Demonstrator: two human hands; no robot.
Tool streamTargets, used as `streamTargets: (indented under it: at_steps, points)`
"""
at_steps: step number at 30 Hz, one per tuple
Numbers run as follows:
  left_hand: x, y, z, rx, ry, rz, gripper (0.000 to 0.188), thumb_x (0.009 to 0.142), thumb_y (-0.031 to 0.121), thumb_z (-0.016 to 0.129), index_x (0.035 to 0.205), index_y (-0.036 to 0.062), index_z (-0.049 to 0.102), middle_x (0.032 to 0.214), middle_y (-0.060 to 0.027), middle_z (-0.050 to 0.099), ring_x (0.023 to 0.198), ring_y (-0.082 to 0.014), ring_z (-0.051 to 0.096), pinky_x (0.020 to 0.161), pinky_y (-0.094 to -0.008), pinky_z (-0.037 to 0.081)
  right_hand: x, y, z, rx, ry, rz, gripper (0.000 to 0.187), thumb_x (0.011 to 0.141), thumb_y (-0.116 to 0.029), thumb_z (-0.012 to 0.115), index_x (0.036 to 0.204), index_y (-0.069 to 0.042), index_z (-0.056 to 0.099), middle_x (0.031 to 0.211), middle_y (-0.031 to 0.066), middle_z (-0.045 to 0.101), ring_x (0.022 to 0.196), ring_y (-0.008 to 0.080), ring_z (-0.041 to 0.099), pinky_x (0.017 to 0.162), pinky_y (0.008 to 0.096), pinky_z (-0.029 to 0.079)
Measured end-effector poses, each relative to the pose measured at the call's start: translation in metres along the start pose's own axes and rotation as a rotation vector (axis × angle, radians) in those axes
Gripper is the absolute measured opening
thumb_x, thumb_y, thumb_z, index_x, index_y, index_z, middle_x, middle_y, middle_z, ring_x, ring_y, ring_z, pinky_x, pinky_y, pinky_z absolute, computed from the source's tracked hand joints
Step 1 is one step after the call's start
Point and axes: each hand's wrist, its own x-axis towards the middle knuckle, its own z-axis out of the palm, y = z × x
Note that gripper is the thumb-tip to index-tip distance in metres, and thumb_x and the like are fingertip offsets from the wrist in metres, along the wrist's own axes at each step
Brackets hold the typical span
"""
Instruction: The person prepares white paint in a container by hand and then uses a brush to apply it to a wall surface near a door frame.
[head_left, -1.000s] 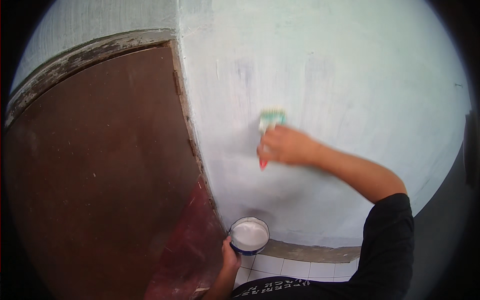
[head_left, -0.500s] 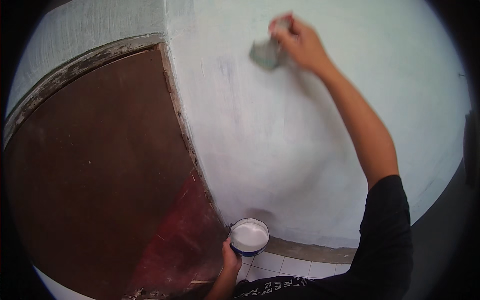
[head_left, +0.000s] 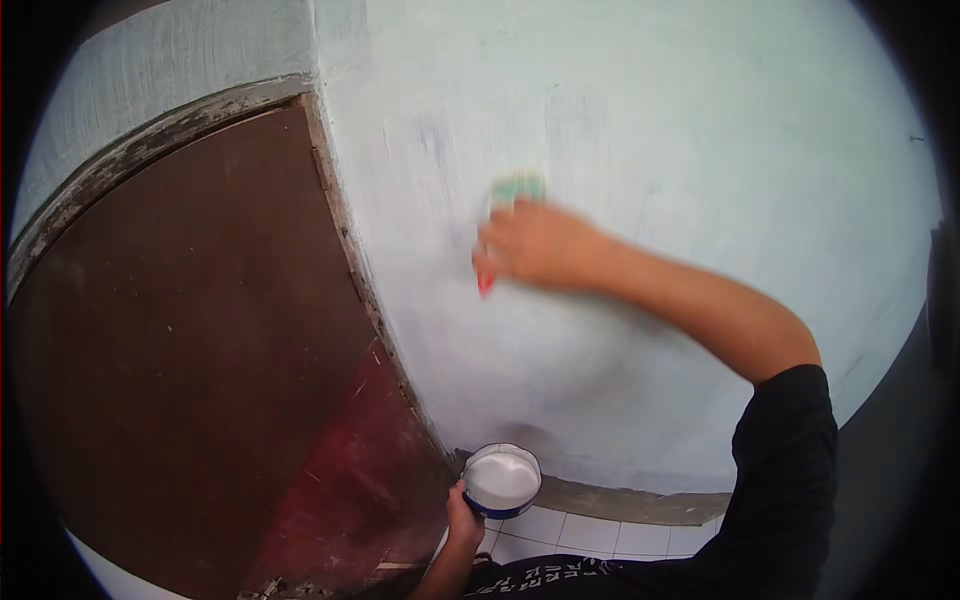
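My right hand (head_left: 545, 243) is closed round a paintbrush (head_left: 517, 187) against the pale wall (head_left: 640, 160). The brush's wide greenish head points up, and a red handle end shows below my fingers; motion blurs both. Low in the view, my left hand (head_left: 463, 517) grips the side of a round paint can (head_left: 502, 480) with a blue outside. White paint fills part of the can, which I hold upright near the foot of the wall. Faint bluish streaks mark the wall above the brush.
A brown door (head_left: 190, 330) with a dark red lower corner takes up the left side, set in a worn, flaking frame (head_left: 335, 200). White floor tiles (head_left: 590, 533) and a grey base ledge (head_left: 640, 503) run below the wall.
My right hand has swung down and a little left across the wall, and the brush head has turned from pointing down to pointing up. My left hand and the can have barely shifted.
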Motion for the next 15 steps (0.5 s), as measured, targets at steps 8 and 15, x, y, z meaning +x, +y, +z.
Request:
streamTargets:
  at_steps: [8,15]
  points:
    - [0.021,0.025,0.017,0.018,-0.033,-0.046,0.044,0.099,0.034,0.052,0.128,0.0007,0.056,0.125,-0.0108,0.061,0.121,-0.0235,0.057,0.106,-0.0398,0.041,-0.011,-0.026,0.037,0.554,0.115,0.502,0.012,0.095,-0.019,0.063,0.102,-0.008,0.063,0.087,0.0092,0.064,0.080,0.0229,0.063,0.071,0.0349,0.051]
    - [0.047,0.046,0.017,0.017,-0.073,-0.028,0.043,0.100,0.032,0.051,0.128,-0.0003,0.055,0.126,-0.0117,0.061,0.121,-0.0241,0.057,0.106,-0.0394,0.042,0.020,0.155,-0.085,0.551,0.607,1.014,0.021,0.099,-0.021,0.064,0.112,-0.005,0.067,0.091,0.0007,0.068,0.082,0.0111,0.064,0.076,0.0285,0.054]
